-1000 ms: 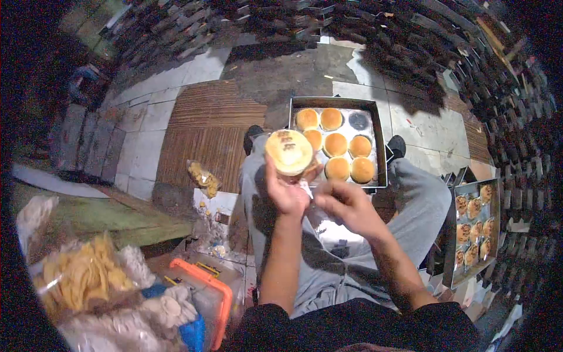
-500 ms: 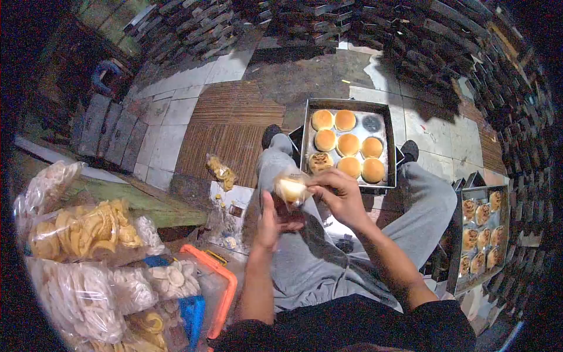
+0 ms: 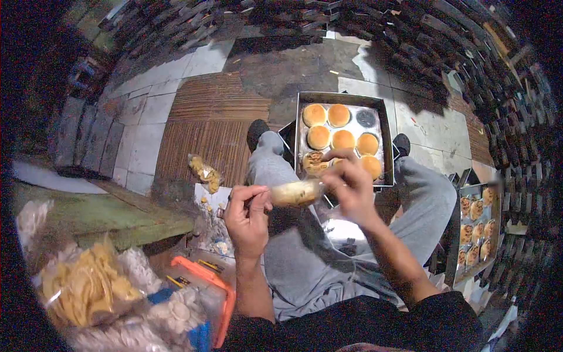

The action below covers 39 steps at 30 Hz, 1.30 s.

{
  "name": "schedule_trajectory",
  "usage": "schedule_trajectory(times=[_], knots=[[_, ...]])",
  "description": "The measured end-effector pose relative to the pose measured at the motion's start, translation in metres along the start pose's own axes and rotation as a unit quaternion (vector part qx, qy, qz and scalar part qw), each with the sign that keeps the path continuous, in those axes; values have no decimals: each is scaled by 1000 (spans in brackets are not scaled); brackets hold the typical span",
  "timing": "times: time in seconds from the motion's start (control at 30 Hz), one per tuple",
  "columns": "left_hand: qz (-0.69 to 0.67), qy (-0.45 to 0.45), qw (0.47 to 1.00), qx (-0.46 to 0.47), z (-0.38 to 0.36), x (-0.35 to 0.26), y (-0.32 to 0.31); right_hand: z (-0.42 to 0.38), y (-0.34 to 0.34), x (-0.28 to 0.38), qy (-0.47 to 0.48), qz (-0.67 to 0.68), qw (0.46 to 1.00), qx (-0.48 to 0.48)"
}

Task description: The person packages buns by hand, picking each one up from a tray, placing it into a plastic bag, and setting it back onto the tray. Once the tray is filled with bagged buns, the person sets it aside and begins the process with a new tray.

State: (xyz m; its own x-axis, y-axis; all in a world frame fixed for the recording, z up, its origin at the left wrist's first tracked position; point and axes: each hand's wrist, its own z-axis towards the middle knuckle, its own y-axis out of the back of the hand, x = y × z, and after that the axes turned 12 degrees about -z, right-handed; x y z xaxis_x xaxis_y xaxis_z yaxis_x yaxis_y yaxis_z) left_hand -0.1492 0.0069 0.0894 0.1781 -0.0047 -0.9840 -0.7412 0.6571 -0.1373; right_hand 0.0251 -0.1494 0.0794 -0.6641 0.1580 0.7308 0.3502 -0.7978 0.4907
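A pale bun in a clear plastic bag (image 3: 295, 194) is held sideways between my two hands, above my lap. My left hand (image 3: 248, 218) pinches the bag's left end between thumb and fingers. At the other end, the curled fingers of my right hand (image 3: 353, 186) grip the plastic; they are smeared by motion. Just beyond the hands sits a square metal tray (image 3: 387, 136) with several golden-topped buns (image 3: 342, 140). In its near left corner lies a bagged bun (image 3: 315, 162) with dark print. A dark round mark (image 3: 367, 118) shows on the tray floor.
To the right, a second tray (image 3: 461, 276) holds several printed, bagged buns (image 3: 477, 229). Clear bags of yellowish pieces (image 3: 94, 284) and whitish pieces (image 3: 183, 310) are at lower left, beside an orange-rimmed crate (image 3: 226, 311). Another small bag (image 3: 204, 174) lies near a striped mat (image 3: 217, 111).
The bagged bun has turned from an upright, cupped hold to being stretched sideways between both hands. My left hand has shifted left and now pinches the bag. The view has tilted slightly.
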Motion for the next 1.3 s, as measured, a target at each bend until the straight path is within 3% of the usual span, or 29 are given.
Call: schedule_trajectory(times=[0.03, 0.07, 0.13, 0.2, 0.27, 0.3, 0.33, 0.37, 0.4, 0.47, 0.53, 0.6, 0.7, 0.73, 0.77, 0.8, 0.83, 0.87, 0.9, 0.93, 1.0, 1.03, 1.07, 1.1, 1.13, 1.17, 1.2, 1.27, 1.3], knots=[[-92, 53, 993, -59, 0, -6, -12, -5, -1, -7, -250, 260, 931, 63], [-94, 53, 993, -54, 3, 1, -9, -11, 1, -11, -249, 258, 932, 58], [-33, -108, 993, -20, 8, 6, -11, -8, 11, -2, -217, 244, 939, 113], [-31, -101, 994, -37, 17, 1, -16, 6, 13, -4, -250, 280, 923, 84], [100, -136, 986, 9, 35, -6, -28, 35, 7, 9, -253, 203, 940, 105], [139, -92, 986, 17, 42, -10, -35, 41, -2, 1, -277, 227, 925, 129], [224, -149, 963, -3, 47, 0, -30, 42, -16, -17, -299, 252, 907, 155], [228, -137, 964, -19, 41, -8, -23, 34, -35, -50, -303, 358, 875, 115], [233, -128, 964, -31, 34, -15, -17, 29, -30, -44, -313, 293, 893, 135], [231, -73, 969, -39, 8, -15, -5, -10, -38, -42, -337, 354, 856, 169], [229, -7, 972, -50, -30, 4, 12, -56, -57, -47, -439, 416, 767, 214], [67, 230, 964, -112, -55, 31, 27, -90, -77, -46, -485, 523, 672, 199], [20, 287, 946, -151, -75, 25, 11, -92, -68, -30, -473, 477, 706, 224], [21, 288, 946, -146, -75, 27, 9, -83, -58, -29, -478, 492, 686, 243], [61, 198, 976, -66, -71, 34, 9, -72, -49, -29, -481, 505, 668, 259], [97, 102, 990, 17, -65, 39, 6, -79, -42, -60, -490, 585, 585, 274], [94, 101, 990, 28, -56, 40, -2, -72, -30, -66, -486, 602, 588, 237], [149, 87, 978, 115, -45, 40, -12, -66, -19, -70, -482, 617, 590, 198], [202, 71, 956, 200, -35, 44, -23, -57, -16, -66, -446, 545, 691, 161], [196, 69, 955, 213, -28, 51, -36, -54, -11, -79, -447, 543, 696, 148], [400, -127, 898, 134, -17, 69, -70, -51, -8, -126, -482, 247, 809, 228], [419, -99, 893, 129, -23, 84, -74, -62, -21, -163, -495, 328, 788, 165], [390, 8, 903, 181, -35, 93, -80, -73, -31, -213, -517, 347, 768, 149], [358, 115, 898, 230, -48, 100, -85, -66, -21, -242, -575, 271, 754, 165], [399, 167, 853, 291, -62, 103, -96, -52, -9, -270, -627, 195, 733, 179], [438, 217, 800, 347, -76, 103, -102, -37, 4, -296, -622, 268, 726, 120], [433, 148, 802, 383, -97, 121, -90, -25, 18, -320, -613, 338, 711, 61], [422, 82, 796, 425, -109, 137, -82, -16, 36, -366, -616, 88, 781, -61], [431, 68, 787, 436, -107, 132, -83, -19, 42, -355, -620, 86, 777, -67]])
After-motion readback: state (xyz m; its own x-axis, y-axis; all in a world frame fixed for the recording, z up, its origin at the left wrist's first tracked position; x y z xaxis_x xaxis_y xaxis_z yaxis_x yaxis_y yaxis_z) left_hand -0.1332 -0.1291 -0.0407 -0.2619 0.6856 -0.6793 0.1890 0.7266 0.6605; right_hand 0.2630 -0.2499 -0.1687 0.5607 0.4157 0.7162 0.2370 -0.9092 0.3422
